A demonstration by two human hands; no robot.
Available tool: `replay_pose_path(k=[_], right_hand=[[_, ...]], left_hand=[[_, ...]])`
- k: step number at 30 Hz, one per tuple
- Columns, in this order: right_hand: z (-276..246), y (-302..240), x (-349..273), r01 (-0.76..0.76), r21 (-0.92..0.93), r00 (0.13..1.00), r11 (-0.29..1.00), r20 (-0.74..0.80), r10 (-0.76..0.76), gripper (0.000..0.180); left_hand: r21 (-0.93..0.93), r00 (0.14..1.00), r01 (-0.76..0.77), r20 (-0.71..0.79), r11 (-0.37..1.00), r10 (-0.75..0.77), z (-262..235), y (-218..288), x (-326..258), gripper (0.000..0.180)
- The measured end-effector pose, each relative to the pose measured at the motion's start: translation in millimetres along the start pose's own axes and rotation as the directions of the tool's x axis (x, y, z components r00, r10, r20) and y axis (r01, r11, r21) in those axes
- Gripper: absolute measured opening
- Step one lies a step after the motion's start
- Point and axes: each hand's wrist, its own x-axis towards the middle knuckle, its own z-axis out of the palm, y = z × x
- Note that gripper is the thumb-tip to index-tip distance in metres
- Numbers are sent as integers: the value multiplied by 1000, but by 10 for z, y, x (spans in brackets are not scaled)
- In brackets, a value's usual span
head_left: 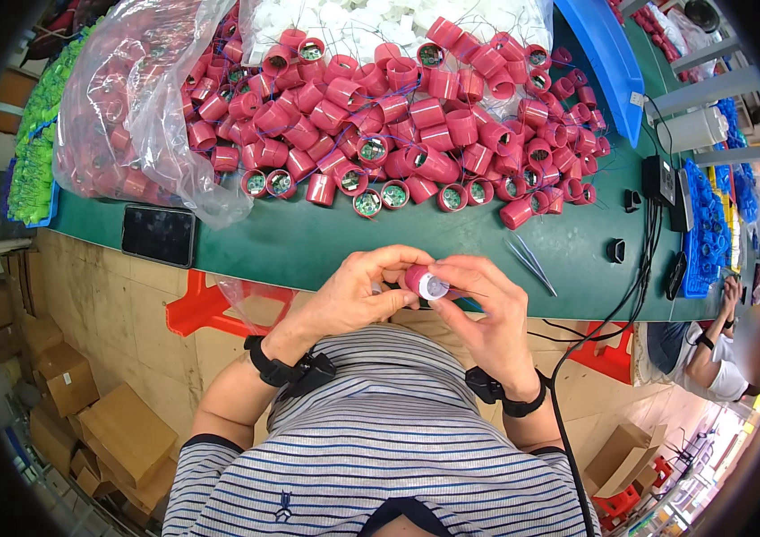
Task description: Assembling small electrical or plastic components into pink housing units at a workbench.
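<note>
Between my two hands, just off the table's front edge, is a small red cylindrical housing (413, 277) with a white, translucent round cap (432, 286) at its end. My left hand (360, 288) grips the red body with thumb and fingers. On the other side, my right hand (484, 300) pinches at the white cap; a thin dark wire shows by its fingers. Beyond them lies a large heap of similar red housings (335, 116), several showing green circuit boards and blue wires. A pair of metal tweezers (532, 266) rests on the table right of my hands.
The green table (273, 255) carries a black phone (158, 235), a clear plastic bag (143, 107) of red housings, and a heap of white parts (371, 27). Blue bins (608, 63) and black cables (648, 259) stand right. Another person (711, 358) sits farther right.
</note>
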Motion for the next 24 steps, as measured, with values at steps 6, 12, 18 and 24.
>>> replay_pose_path(k=[6, 12, 18, 24], right_hand=[[73, 16, 9, 27, -123, 999, 992, -18, -29, 35], [176, 40, 19, 46, -102, 999, 994, -6, -47, 40], [272, 157, -32, 1, 54, 1000, 999, -26, 0, 43], [342, 258, -41, 53, 103, 998, 993, -40, -49, 42]], left_hand=[[5, 984, 127, -129, 992, -125, 89, 143, -1, 38], [215, 968, 106, -244, 971, -52, 133, 129, 1, 34], [240, 950, 185, -292, 953, -111, 152, 162, 5, 31], [294, 941, 195, -324, 936, -95, 122, 116, 9, 32]])
